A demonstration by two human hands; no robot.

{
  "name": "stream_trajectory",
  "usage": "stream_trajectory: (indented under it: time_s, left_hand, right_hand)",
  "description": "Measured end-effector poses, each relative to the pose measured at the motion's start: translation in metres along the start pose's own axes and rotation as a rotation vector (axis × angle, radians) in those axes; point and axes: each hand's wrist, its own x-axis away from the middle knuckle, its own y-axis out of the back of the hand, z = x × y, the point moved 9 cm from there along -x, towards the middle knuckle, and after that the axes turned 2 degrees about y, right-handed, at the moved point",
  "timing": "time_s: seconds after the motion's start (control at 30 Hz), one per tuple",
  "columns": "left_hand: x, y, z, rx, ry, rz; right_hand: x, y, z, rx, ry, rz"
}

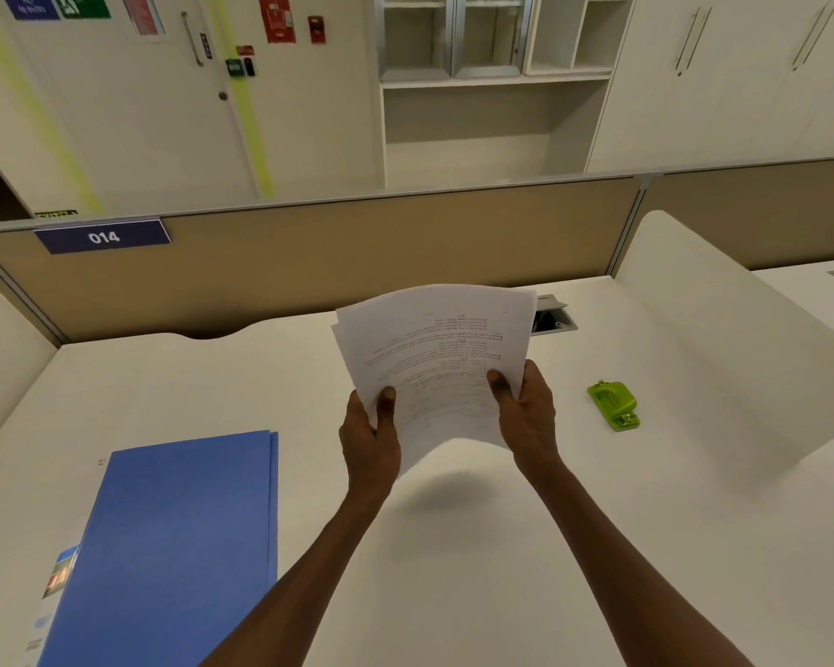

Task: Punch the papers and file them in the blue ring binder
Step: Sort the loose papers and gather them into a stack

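Head view: my left hand (371, 438) and right hand (526, 416) grip the papers (436, 358) above the desk (453, 546), unpunched; next, I judge, squaring them for the punch (615, 405) right of them.

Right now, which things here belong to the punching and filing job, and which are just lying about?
For the job: papers, held in left hand and right hand; green hole punch; blue binder.

Lying about: leaflet beside the binder; cable hatch; number sign.
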Motion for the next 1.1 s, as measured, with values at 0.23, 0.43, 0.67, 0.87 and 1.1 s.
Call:
stream_trajectory:
  time_s: [0.23,0.43,0.67,0.87,1.1]
  left_hand:
    - [0.01,0.01,0.019,-0.066,0.078,-0.021]
    - [0.015,0.009,0.024,-0.072,0.096,-0.024]
    - [0.016,0.002,0.016,-0.038,0.081,-0.041]
    - [0.028,0.001,0.037,-0.101,0.159,-0.053]
    - [0.028,-0.007,0.033,-0.101,0.16,-0.052]
  right_hand:
    - [0.013,-0.005,-0.033,-0.054,-0.116,0.103]
    - [0.015,-0.009,-0.031,-0.036,-0.076,0.132]
    - [0.006,-0.002,-0.018,-0.06,-0.023,0.137]
    - [0.017,0.001,-0.044,-0.111,-0.104,0.173]
    - [0.01,0.002,-0.04,-0.152,-0.095,0.195]
